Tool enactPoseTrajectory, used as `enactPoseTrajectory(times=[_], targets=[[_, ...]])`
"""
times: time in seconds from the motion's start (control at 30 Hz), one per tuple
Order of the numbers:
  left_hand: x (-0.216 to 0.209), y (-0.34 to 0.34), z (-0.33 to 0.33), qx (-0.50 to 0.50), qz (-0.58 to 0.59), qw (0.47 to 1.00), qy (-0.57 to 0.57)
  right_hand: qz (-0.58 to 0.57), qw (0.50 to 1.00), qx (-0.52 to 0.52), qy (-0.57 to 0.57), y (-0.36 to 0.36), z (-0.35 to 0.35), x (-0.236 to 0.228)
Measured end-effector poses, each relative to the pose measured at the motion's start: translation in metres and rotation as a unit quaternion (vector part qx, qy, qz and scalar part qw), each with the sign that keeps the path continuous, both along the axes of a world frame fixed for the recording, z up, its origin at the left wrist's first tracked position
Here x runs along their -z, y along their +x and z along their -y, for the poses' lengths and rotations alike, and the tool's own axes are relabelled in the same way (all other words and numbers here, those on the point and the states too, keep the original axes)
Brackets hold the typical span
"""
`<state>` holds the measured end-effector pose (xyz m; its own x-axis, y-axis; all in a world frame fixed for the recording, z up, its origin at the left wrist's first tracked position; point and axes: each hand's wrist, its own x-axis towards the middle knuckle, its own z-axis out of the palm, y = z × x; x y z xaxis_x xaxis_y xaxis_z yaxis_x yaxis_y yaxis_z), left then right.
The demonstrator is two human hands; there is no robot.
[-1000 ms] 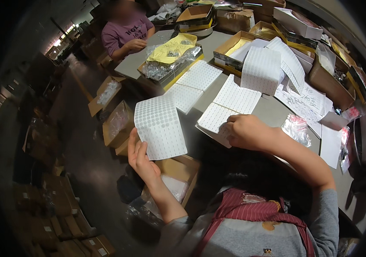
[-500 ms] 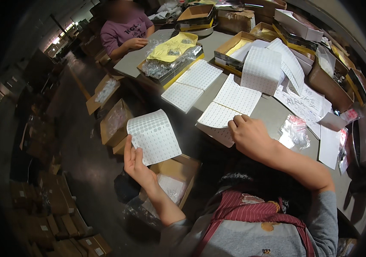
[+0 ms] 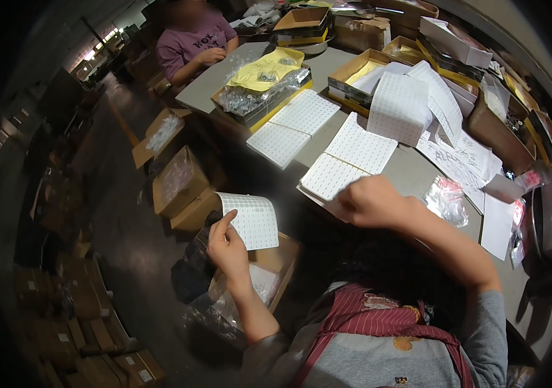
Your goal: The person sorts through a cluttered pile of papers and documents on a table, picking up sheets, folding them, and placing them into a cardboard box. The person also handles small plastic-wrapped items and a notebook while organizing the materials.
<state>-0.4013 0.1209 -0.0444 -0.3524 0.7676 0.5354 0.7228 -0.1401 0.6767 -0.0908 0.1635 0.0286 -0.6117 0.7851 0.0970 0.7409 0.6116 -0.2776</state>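
My left hand (image 3: pixel 228 249) grips a white sticker sheet (image 3: pixel 254 221) printed with rows of small marks and grey round dots along its far edge. The sheet bends slightly and hangs in the air left of the table, above an open carton. My right hand (image 3: pixel 374 202) is closed at the near corner of a stack of similar sticker sheets (image 3: pixel 347 158), which a band crosses. Its fingertips are turned down and hidden, so what they pinch cannot be seen. A second banded stack of sheets (image 3: pixel 295 126) lies just left of that one.
The open carton (image 3: pixel 286 258) below my left hand holds plastic-wrapped material. Loose sheets (image 3: pixel 399 107) drape from a box on the grey table (image 3: pixel 315 152). Clear bags (image 3: pixel 445 200) lie to the right. Across the table, a person in a purple shirt (image 3: pixel 192 45) sits working.
My left hand has moved down and to the right with its sheet, which now hangs lower. My right hand has stayed by the stack's near corner, its fingers curled further down.
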Motion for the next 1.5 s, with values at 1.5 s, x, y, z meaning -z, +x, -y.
enactPoseTrajectory(times=[1.5], targets=[[0.028, 0.129, -0.056, 0.333, 0.522, 0.763, -0.185, 0.002, 0.995, 0.060, 0.074, 0.013, 0.002, 0.021]])
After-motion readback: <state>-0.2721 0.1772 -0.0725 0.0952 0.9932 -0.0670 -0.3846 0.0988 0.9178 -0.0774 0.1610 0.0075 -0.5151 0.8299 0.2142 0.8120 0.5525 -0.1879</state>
